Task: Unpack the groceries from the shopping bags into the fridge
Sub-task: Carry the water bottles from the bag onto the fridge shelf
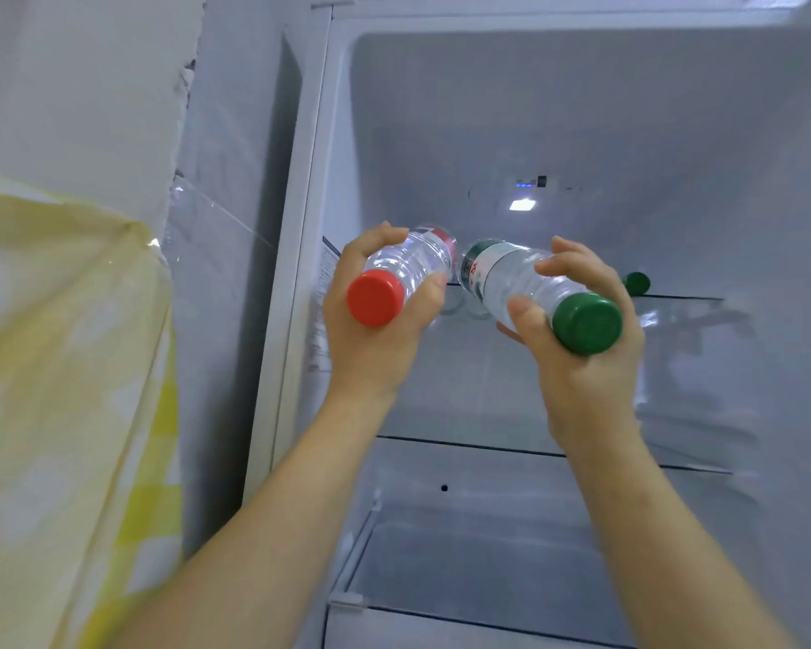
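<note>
I face the open fridge (581, 110), white inside. My left hand (375, 339) grips a clear water bottle with a red cap (413, 262), its cap end towards me and its base pointing into the fridge. My right hand (581, 363) grips a clear water bottle with a green cap (511, 278) the same way. Both bottles hover at the front of the upper glass shelf (684, 299), their far ends close together. Another green-capped bottle (636, 283) lies on that shelf at the back right, mostly hidden behind my right hand.
A second glass shelf (469, 445) sits below my hands, with a lower compartment (488, 555) under it. A yellow and white checked cloth (66, 414) hangs at the left, beside a white wall. The fridge light (523, 204) glows on the back wall.
</note>
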`<state>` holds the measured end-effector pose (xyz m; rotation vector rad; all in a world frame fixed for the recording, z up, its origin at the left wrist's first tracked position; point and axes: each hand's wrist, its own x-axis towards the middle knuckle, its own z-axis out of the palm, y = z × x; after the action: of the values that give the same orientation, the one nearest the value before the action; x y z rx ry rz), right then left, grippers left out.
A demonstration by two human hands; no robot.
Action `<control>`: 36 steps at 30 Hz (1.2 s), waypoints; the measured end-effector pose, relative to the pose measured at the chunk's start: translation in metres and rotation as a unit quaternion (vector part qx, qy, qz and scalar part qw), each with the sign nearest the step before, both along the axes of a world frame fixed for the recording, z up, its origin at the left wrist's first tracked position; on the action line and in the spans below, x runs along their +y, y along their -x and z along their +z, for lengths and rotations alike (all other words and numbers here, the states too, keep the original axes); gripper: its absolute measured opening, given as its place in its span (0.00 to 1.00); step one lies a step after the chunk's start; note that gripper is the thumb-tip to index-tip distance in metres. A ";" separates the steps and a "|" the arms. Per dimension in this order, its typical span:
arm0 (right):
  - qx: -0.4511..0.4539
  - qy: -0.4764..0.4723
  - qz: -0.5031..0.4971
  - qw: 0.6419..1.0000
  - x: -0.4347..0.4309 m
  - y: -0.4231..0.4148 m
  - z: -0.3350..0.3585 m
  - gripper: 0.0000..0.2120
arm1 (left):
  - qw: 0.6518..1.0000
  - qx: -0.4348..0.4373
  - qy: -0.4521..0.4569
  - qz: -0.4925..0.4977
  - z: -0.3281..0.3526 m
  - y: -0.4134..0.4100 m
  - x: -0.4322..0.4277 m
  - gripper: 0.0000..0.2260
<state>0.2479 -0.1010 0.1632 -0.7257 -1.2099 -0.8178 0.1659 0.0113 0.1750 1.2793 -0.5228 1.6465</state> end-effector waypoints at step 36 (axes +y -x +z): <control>0.042 0.218 -0.056 0.973 0.060 -0.114 0.137 0.09 | 0.962 0.187 -0.029 0.195 0.136 -0.140 0.082 0.12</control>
<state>0.3618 -0.0413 0.2999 -1.1849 -1.2951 -0.6086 0.3057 0.0935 0.3106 1.7740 -0.0896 1.6488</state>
